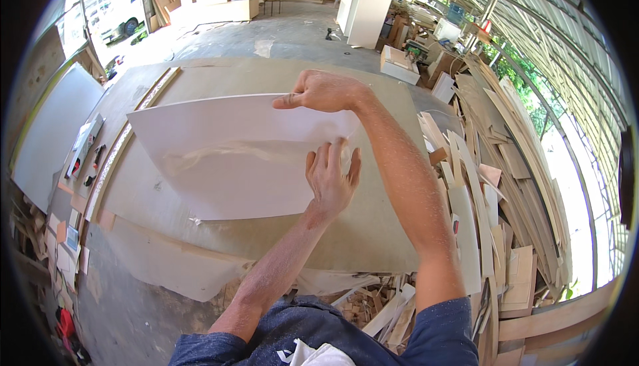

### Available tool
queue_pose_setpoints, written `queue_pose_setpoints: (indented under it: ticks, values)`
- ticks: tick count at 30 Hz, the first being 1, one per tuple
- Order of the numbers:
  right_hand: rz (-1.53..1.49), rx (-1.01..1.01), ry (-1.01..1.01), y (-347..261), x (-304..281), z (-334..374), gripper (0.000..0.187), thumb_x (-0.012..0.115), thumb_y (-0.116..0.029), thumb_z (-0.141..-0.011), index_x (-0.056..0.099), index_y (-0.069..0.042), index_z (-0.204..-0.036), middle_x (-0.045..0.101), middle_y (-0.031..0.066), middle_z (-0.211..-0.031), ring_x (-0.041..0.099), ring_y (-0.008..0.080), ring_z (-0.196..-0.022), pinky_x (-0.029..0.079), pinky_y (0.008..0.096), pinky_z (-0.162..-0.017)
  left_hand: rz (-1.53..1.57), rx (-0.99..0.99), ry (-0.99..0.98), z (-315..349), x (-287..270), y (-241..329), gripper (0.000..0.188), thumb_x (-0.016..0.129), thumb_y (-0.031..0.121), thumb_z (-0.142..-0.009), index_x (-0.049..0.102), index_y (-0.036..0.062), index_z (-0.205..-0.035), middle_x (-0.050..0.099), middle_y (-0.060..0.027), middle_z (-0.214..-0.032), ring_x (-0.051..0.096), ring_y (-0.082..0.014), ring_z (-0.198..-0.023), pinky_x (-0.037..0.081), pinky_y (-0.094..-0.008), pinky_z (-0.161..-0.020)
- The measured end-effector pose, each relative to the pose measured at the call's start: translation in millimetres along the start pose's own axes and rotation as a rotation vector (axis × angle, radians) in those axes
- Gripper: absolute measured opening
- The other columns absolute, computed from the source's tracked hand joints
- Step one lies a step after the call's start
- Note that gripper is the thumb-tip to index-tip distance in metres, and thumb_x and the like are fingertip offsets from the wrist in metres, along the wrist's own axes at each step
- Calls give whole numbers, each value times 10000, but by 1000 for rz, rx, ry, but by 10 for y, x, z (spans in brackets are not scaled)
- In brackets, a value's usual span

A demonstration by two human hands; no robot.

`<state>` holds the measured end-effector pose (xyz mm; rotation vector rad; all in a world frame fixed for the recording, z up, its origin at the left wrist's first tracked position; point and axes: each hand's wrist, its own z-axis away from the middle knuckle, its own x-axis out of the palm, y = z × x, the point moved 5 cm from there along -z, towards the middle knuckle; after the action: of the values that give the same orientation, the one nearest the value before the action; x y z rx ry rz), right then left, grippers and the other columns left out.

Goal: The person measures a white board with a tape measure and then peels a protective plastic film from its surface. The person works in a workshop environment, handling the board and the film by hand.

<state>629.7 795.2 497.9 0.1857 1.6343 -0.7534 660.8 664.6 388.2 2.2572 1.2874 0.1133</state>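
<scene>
A white sheet panel [226,180] stands tilted over the large worktable, its lower edge near the tabletop. My right hand [326,92] is closed over the panel's top edge near the right end, the thumb lying along that edge. Lower down, my left hand [333,180] is at the near face of the panel, fingers stretched upward and apart, slightly blurred. I cannot tell whether its fingertips press on the face. A pale, dusty-looking smear crosses the middle of the panel. Fine dust covers both forearms.
A long straight wooden strip [110,166] lies along the table's left side, beside a level-like tool [86,141] and small hand tools. Stacked boards and offcuts [512,166] crowd the right. A white cabinet [365,14] stands at the back; wood scraps [383,306] lie below the near edge.
</scene>
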Motion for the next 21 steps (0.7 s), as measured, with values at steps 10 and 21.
queue_pose_setpoints:
  ticks: [10,21]
  values:
    - [-80,-60,-57,29,34,-26,761,713,-847,-712,506,-154,-478,395,-29,-433,378,118,-414,261,376,-403,-175,65,-21,133,229,-247,318,783,47,-825,718,49,-1137,552,-15,-829,555,-220,-646,438,-354,-637]
    - [-49,-37,-102,-21,35,-76,755,720,-861,-671,521,-150,-512,438,-10,-458,427,114,-431,287,380,-399,-156,-28,-108,70,261,-142,289,686,-85,-800,633,110,-1007,495,-67,-1240,416,-313,-1200,274,-513,-999]
